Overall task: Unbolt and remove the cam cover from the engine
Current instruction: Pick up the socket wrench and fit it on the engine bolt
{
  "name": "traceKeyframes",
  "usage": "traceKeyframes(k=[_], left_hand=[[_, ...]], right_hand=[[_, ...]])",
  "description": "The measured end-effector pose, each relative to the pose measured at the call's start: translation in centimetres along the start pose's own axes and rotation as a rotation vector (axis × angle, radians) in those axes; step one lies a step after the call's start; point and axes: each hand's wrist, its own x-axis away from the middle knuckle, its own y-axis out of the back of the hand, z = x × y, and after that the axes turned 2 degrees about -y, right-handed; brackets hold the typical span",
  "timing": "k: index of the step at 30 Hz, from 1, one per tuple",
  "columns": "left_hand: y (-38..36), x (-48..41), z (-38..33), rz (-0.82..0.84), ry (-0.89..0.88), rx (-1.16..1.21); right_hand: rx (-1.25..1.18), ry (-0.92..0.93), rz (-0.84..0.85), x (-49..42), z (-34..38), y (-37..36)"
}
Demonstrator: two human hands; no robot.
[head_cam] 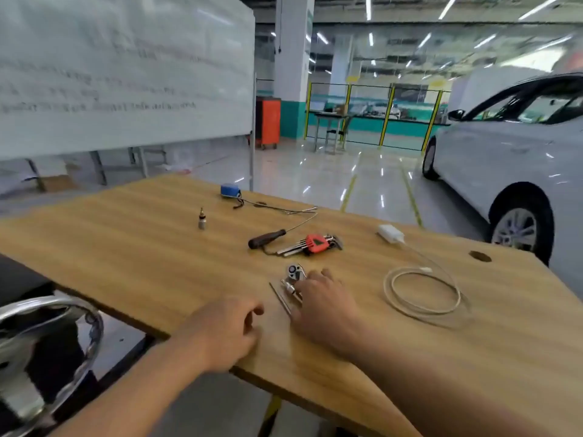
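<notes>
Nearest, the left hand [230,329] was loosely curled over the tabletop [126,247] edge, released and holding nothing. At its two o'clock the right hand [321,301] lay over the ratchet [295,272] handle; whether it grasped it could not be told. Hex keys [315,244] in a red holder lay at the ratchet's twelve o'clock.

1. Table [142,253] right in front; mid-table sits a hex key set [315,244], with a handled tool [266,238] just left of it
2. Closer in, a ratchet [295,274] lies partly under the right hand [325,307]; left hand [227,329] is at the near edge, left of that
3. Further back on the left stands a small fitting [201,219]; a round gadget [230,189] is behind it
4. On the right is a charger [390,233]; coiled cable [422,294] in front of it
5. Whiteboard [126,74] is behind on the left; car [504,152] off right
</notes>
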Motion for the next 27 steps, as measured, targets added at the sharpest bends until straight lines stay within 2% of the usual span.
traceKeyframes(k=[8,15,18,21,23,25,27], left_hand=[[-1.8,-5.8,0.6,-0.061,-0.044,0.029],[-2.1,-4.5,0.7,-0.102,-0.102,0.019],[-2.2,-2.8,0.3,-0.273,-0.179,-0.021],[-1.1,-1.8,-0.7,-0.503,-0.291,-0.243],[0.6,-1.6,-1.1,-0.607,-0.254,-0.366],[2.5,-1.3,-1.3,-0.679,-0.225,-0.426],[3.8,-0.8,-0.8,-0.667,-0.229,-0.457]], right_hand=[[0.078,0.022,0.041,-2.6,0.0,-0.5],[-0.068,0.007,0.111,-3.0,0.0,0.7],[-0.25,0.049,0.104,-2.8,0.1,1.9],[-0.445,0.134,0.1,-2.7,1.0,5.3],[-0.539,0.168,0.13,-3.1,1.9,7.7],[-0.569,0.175,0.2,-3.6,2.7,9.2],[-0.706,0.171,0.333,-3.9,2.8,9.7]])
